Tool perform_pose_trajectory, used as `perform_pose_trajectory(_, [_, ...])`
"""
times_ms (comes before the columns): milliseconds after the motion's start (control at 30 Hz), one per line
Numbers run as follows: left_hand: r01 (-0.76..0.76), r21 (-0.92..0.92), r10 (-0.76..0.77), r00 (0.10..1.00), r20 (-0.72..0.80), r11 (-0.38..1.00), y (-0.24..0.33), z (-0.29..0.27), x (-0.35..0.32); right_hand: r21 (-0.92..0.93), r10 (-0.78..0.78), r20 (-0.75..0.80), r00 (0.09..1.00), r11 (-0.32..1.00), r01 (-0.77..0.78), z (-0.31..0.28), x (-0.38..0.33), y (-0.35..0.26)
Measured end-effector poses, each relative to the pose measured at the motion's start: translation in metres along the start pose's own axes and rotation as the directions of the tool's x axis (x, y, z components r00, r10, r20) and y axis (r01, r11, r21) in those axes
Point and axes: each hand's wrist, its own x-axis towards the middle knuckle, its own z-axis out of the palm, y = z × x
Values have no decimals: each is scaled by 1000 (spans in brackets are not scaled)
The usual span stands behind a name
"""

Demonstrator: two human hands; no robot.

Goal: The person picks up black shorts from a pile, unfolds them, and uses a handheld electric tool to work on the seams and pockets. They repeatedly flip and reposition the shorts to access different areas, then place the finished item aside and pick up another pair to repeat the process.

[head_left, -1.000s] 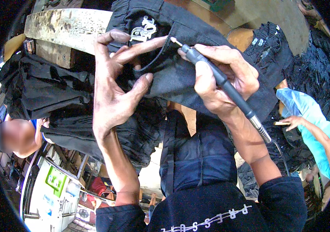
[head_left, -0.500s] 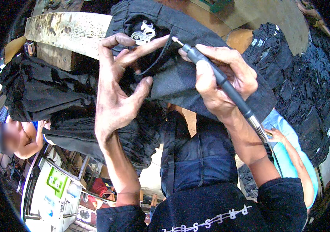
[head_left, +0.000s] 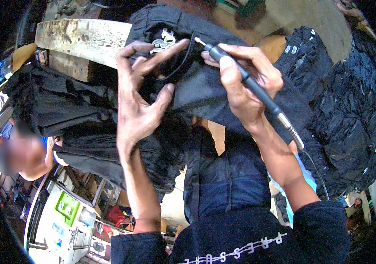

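A black cloth garment [head_left: 196, 90] with a gathered edge is drawn over the end of a board. It carries a white print [head_left: 166, 38] beside a curved slit edge. My left hand [head_left: 140, 114] lies on the garment, fingers spread, its index finger stretched along the slit and its thumb on the cloth below. In my right hand [head_left: 239, 99] is a black pen-shaped handpiece [head_left: 263, 97], gripped like a pen. Its pale narrow tip [head_left: 200, 41] is at the slit's edge, close to my left index fingertip; whether it touches is unclear. A thin cord [head_left: 317, 172] trails from its spring-sleeved rear end.
The worn pale board [head_left: 80, 37] reaches out to the upper left. Dark garments [head_left: 64, 103] hang at the left, and a large heap of black garments [head_left: 346, 114] fills the right. Another person [head_left: 38, 160] sits at far left, near a green tray [head_left: 66, 209].
The handpiece and my right hand have shifted slightly up and left. At the right, the arm of a person in light blue has passed mostly out of sight behind my arm.
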Motion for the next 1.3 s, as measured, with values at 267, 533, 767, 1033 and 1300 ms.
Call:
perform_pose_trajectory(267, [249,589,-13,927,-375,768,20,20,-14,-144,-52,-72,996,989,41,-75,-5,-23])
perform_pose_trajectory(533, [338,504,-204,931,-304,795,34,37,-18,-443,-119,55,991,887,131,-86,-19,-7])
perform_pose_trajectory(767, [365,-285,-436,865,-249,886,-14,-56,49,-349,-313,31,949,886,304,7,43,13])
perform_pose_trajectory(1033, [38,686,393,796,-461,727,-10,-12,34,-135,-381,222,898,900,415,-24,28,-19])
perform_pose_trajectory(1300, [147,684,329,792,-514,714,-25,2,67,-221,-411,395,822,826,519,-21,27,6])
